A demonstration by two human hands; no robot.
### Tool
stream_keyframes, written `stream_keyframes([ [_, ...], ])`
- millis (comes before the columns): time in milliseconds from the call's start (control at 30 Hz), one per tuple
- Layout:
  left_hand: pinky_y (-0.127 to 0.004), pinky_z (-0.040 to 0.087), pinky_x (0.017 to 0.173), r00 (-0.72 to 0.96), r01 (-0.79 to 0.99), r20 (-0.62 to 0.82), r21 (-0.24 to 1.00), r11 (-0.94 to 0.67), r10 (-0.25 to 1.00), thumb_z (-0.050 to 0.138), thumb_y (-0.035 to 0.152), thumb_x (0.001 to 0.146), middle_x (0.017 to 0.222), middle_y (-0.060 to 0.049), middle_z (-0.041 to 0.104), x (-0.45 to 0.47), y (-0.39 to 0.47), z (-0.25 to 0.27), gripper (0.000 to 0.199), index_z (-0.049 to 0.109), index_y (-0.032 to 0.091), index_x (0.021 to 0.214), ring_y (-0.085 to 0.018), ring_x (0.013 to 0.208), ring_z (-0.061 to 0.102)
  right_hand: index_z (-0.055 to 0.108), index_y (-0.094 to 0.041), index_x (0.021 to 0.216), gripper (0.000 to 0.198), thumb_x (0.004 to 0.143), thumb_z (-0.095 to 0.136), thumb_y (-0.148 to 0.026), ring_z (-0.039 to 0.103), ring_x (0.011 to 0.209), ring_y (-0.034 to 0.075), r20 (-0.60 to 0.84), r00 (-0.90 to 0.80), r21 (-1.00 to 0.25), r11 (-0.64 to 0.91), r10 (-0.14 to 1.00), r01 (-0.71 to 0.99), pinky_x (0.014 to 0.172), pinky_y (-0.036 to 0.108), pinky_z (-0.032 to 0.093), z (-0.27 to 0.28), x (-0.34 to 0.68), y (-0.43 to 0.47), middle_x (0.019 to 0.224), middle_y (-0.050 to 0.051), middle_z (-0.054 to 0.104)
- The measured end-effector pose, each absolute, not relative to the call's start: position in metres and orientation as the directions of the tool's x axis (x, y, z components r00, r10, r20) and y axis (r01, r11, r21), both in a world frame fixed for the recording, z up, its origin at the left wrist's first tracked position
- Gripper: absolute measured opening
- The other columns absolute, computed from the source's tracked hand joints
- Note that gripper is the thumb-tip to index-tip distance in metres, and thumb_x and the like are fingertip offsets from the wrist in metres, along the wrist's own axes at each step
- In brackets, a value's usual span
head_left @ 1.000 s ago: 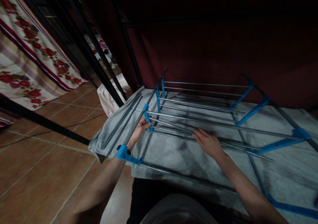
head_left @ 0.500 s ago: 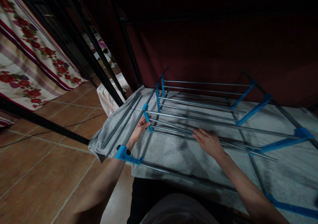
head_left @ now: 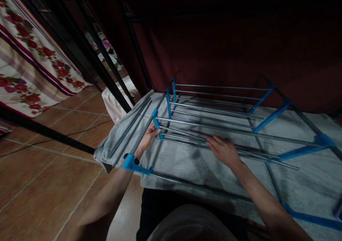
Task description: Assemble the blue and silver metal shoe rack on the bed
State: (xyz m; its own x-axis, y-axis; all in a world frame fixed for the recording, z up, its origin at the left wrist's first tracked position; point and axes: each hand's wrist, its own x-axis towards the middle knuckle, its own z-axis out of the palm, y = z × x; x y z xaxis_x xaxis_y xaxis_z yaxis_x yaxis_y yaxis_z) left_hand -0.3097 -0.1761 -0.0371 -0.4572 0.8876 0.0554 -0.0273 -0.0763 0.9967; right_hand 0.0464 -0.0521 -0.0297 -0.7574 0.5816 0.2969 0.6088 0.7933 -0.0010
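1. A metal rack (head_left: 213, 120) of thin grey rods and blue plastic joints lies on a grey cloth (head_left: 187, 166) spread over what looks like a bed, right in front of the person.
2. The left hand (head_left: 148, 137) is at the rack's left side; its fingers (head_left: 153, 129) are curled around a blue connector (head_left: 157, 123) where a cross rod meets the grey side tube (head_left: 145, 130).
3. The right hand (head_left: 223, 151) rests palm down on the near rods (head_left: 253, 153) toward the middle of the rack, fingers (head_left: 212, 141) stretched out and pressed flat on the metal; I cannot tell whether any of them wrap a rod.
4. Just below the left wrist another blue corner joint (head_left: 130, 162) sticks out at the near left end of the frame, with a grey rod running right from it along the cloth's edge.
5. More blue arms (head_left: 269, 118) stand on the rack's right side, carrying the far ends of the rods.
6. Two loose grey tubes (head_left: 130, 127) lie side by side on the cloth, just left of the rack.
7. The floor (head_left: 40, 177) to the left is brown tile, a black bar (head_left: 48, 132) crosses it at a slant, and a flowered fabric (head_left: 26, 70) hangs beyond.
8. A dark red drape (head_left: 227, 48) fills the space behind the rack.
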Motion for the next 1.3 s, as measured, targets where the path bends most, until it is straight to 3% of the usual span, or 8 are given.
stream_keyframes([
  [533,-0.04,0.043,0.099,-0.462,-0.011,0.043,0.998,-0.054,0.886,0.082,0.039,0.07,0.099,-0.005,0.073,-0.308,-0.177,-0.034,0.033,0.074,0.021,0.096,-0.028,0.107,0.062,0.066,-0.028,0.127,0.041,0.105,0.035,-0.041,0.066,0.086,0.016,0.327,-0.776,0.006,0.82,0.539,0.572,0.073,0.029,0.043,-0.028,0.045,-0.048,0.108,0.005,0.071],
  [833,-0.04,0.048,0.097,-0.477,0.08,0.057,0.997,-0.022,0.877,0.086,0.046,0.065,0.105,-0.006,0.074,-0.318,-0.177,-0.04,0.045,0.075,0.021,0.1,-0.028,0.102,0.064,0.065,-0.03,0.125,0.036,0.105,0.036,-0.039,0.066,0.099,0.017,0.178,-0.787,-0.042,0.804,0.59,0.593,0.076,0.028,0.046,-0.011,0.037,-0.045,0.115,0.005,0.071],
  [1100,-0.048,0.045,0.109,-0.443,0.279,0.033,0.955,0.103,0.896,0.075,0.053,0.076,0.113,0.018,0.074,-0.333,-0.172,-0.043,0.03,0.071,0.043,0.104,-0.021,0.116,0.063,0.063,-0.029,0.12,0.032,0.105,0.038,-0.041,0.064,0.1,0.017,0.118,-0.793,-0.108,0.802,0.597,0.588,0.076,0.029,0.046,-0.001,0.031,-0.033,0.116,0.002,0.069],
  [1200,-0.047,0.046,0.111,-0.477,0.292,0.027,0.947,0.13,0.879,0.077,0.059,0.071,0.108,0.023,0.073,-0.33,-0.174,-0.039,0.031,0.07,0.045,0.098,-0.019,0.117,0.063,0.062,-0.028,0.12,0.031,0.105,0.038,-0.041,0.063,0.101,0.018,0.12,-0.806,-0.114,0.814,0.58,0.57,0.076,0.029,0.046,0.001,0.032,-0.033,0.116,0.002,0.068],
  [1300,-0.051,0.038,0.117,-0.487,0.281,0.017,0.95,0.139,0.873,0.077,0.062,0.07,0.11,0.027,0.071,-0.329,-0.173,-0.04,0.031,0.069,0.046,0.096,-0.019,0.123,0.06,0.061,-0.027,0.118,0.029,0.105,0.039,-0.04,0.062,0.103,0.018,0.122,-0.809,-0.106,0.818,0.574,0.565,0.078,0.029,0.045,0.002,0.032,-0.033,0.116,0.003,0.068],
])
